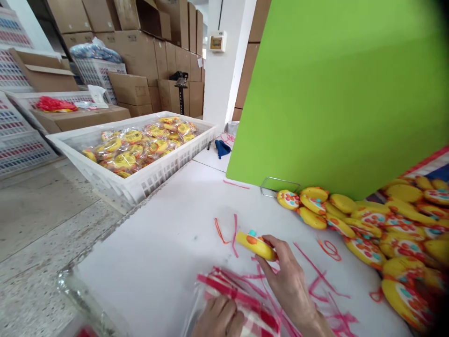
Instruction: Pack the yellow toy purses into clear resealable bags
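Note:
My right hand (289, 276) grips a rounded yellow toy (257, 246) between thumb and fingers, holding it just above the white table. Orange spots and a small teal knob show on the toy. At the bottom edge, my left hand (219, 317) has its fingers curled down onto a clear plastic bag (252, 306) with red bands; the bag seems to lie in a stack of similar ones. Pink strips (235, 236) and an orange cord (220, 230) lie on the tabletop beyond the toy.
Many yellow toys (365, 224) are heaped at the right below a green board (326, 93) with a wire stand (278, 185). A white plastic crate (154, 182) of bagged toys stands left. Cardboard boxes (136, 51) are stacked behind. A blue cloth (222, 149) lies at the table's far end.

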Demonstrator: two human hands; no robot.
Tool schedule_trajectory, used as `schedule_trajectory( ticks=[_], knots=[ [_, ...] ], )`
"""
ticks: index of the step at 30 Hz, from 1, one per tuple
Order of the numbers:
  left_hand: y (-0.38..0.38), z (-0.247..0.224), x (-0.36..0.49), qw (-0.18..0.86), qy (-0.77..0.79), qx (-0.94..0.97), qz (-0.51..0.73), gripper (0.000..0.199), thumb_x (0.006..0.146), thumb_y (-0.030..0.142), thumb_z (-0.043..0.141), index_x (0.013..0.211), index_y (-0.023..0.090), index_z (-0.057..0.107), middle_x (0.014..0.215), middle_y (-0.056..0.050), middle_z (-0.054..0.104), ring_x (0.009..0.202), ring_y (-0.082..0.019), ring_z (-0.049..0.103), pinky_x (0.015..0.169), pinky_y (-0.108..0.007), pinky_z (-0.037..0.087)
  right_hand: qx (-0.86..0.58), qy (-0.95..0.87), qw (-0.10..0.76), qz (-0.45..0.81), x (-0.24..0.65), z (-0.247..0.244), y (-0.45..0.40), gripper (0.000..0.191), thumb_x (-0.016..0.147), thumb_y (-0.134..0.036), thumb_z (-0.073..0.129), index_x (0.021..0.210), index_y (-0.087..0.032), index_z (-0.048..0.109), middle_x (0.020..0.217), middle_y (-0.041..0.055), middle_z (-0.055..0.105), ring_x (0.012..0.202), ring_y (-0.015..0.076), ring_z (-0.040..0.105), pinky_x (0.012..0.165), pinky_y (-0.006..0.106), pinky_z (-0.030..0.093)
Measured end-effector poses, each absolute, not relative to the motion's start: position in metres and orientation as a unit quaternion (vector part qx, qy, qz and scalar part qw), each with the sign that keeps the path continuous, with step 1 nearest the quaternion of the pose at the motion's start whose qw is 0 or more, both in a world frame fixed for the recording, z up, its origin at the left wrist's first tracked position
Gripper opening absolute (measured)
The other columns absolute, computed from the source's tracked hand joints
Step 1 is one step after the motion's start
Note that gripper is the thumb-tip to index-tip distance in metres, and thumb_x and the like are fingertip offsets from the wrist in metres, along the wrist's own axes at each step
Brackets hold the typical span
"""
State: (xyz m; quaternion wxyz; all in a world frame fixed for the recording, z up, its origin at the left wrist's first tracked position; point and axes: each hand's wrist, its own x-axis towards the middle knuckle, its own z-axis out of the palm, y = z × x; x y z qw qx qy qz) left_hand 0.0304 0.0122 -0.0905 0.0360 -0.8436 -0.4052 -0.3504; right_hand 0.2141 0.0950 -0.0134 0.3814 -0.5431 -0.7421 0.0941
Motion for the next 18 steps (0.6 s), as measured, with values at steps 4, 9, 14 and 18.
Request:
schedule_trajectory(
  ticks=[4,9,14,18],
  knots=[
    [0.007,-0.071,0.03,0.005,-0.415,-0.863,-0.287,0.015,0.09,0.016,0.043,0.085,0.015,0.056,0.077,-0.004,0.059,0.069,-0.019,0.053,0.062,-0.03,0.043,-0.578,-0.688,0.404,0.173,0.21,-0.011,0.059,0.027,0.084,-0.031,0.057,0.109,-0.026,0.054,0.102,0.0041,0.064,0.082,0.0187,0.062,0.074,0.032,0.052],
    [0.003,-0.047,0.027,-0.056,-0.42,-0.881,-0.213,0.007,0.084,0.024,0.055,0.082,0.017,0.053,0.087,-0.006,0.058,0.079,-0.022,0.052,0.074,-0.037,0.044,-0.607,-0.479,0.48,0.415,0.204,-0.005,0.032,0.05,0.074,-0.049,0.066,0.113,-0.02,0.053,0.104,0.0085,0.065,0.09,0.0247,0.064,0.067,0.032,0.055],
    [-0.01,-0.038,0.021,-0.092,-0.442,-0.873,-0.182,0.026,0.086,0.018,0.054,0.111,0.017,0.051,0.112,-0.008,0.057,0.099,-0.025,0.05,0.087,-0.039,0.043,-0.597,-0.397,0.467,0.517,0.214,0.0,0.016,0.065,0.073,-0.05,0.069,0.126,-0.021,0.047,0.119,0.0107,0.061,0.103,0.0281,0.06,0.068,0.033,0.056],
    [-0.02,-0.035,0.013,-0.119,-0.407,-0.895,-0.137,0.017,0.086,0.019,0.056,0.102,0.015,0.054,0.096,-0.007,0.059,0.086,-0.022,0.052,0.08,-0.035,0.045,-0.599,-0.383,0.463,0.529,0.218,0.001,0.008,0.059,0.071,-0.047,0.072,0.12,-0.021,0.054,0.113,0.009,0.063,0.095,0.0265,0.061,0.063,0.032,0.056]
  ],
)
